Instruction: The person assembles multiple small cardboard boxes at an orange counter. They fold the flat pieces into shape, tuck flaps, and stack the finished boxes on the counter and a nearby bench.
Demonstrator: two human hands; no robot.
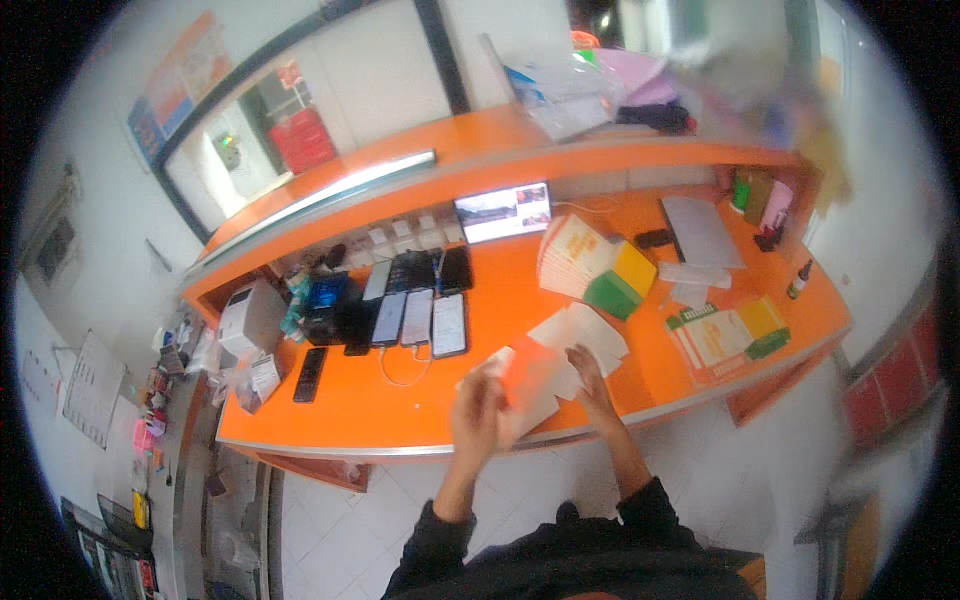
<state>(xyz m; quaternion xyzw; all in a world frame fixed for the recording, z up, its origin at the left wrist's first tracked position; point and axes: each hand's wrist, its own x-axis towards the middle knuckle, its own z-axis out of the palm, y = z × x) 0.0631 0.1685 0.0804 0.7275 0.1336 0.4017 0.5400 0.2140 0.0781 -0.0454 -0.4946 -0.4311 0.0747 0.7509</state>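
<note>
Above the front edge of the orange desk, my left hand (476, 418) is closed on a red-orange piece of paper (526, 372), smeared by motion. My right hand (593, 385) reaches over white sheets of paper (597, 335), its fingers stretched and a little apart; no held thing shows in it. More white paper lies under and beside my left hand. Behind the sheets is a fanned stack of cream and orange printed leaflets (574, 256), with green and yellow ones (620, 288) at its right side.
Several phones (418, 318) lie left of the papers, some on cables. A lit screen (503, 212) stands at the back. Another leaflet pile (715, 342), a small dark bottle (799, 279) and a grey folder (702, 232) are right. A white printer (250, 318) sits left.
</note>
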